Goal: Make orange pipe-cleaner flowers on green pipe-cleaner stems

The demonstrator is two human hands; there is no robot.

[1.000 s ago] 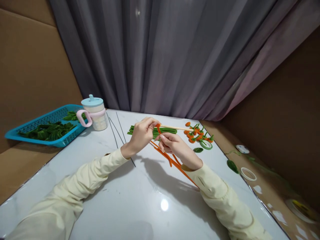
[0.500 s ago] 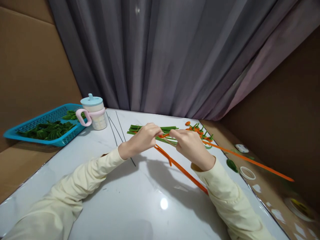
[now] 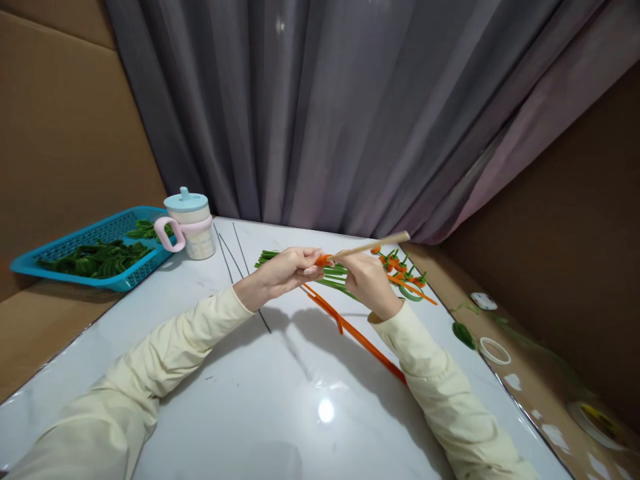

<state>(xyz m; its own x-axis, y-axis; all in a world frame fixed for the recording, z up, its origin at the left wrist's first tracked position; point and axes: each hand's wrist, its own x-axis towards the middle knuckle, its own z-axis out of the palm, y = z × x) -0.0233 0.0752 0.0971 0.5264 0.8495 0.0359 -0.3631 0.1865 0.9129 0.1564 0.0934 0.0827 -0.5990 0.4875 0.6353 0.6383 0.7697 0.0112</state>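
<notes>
My left hand (image 3: pixel 285 272) is closed around one end of a thin wooden stick (image 3: pixel 383 244) where an orange pipe cleaner (image 3: pixel 323 260) is coiled on it. The stick tilts up to the right, past my right hand (image 3: pixel 369 280). My right hand's fingers are pinched beside the coil, and the pipe cleaner's loose tail sticks out to the right behind that hand. Green stems (image 3: pixel 337 283) lie behind both hands, partly hidden. Several longer orange pipe cleaners (image 3: pixel 360 337) run along the table below, up to my right sleeve.
Orange flower heads (image 3: pixel 397 263) lie at the right back. Dark thin wires (image 3: pixel 240 250) rest left of my hands. A lidded cup (image 3: pixel 197 227) stands beside a blue basket (image 3: pixel 123 281) of green pieces. A tape roll (image 3: pixel 495 351) lies off the table's right edge.
The orange pipe cleaner's tail on the right has become much shorter, and a coil now shows at my left fingers. The wooden stick has swung into view, pointing up right. My left hand has turned.
</notes>
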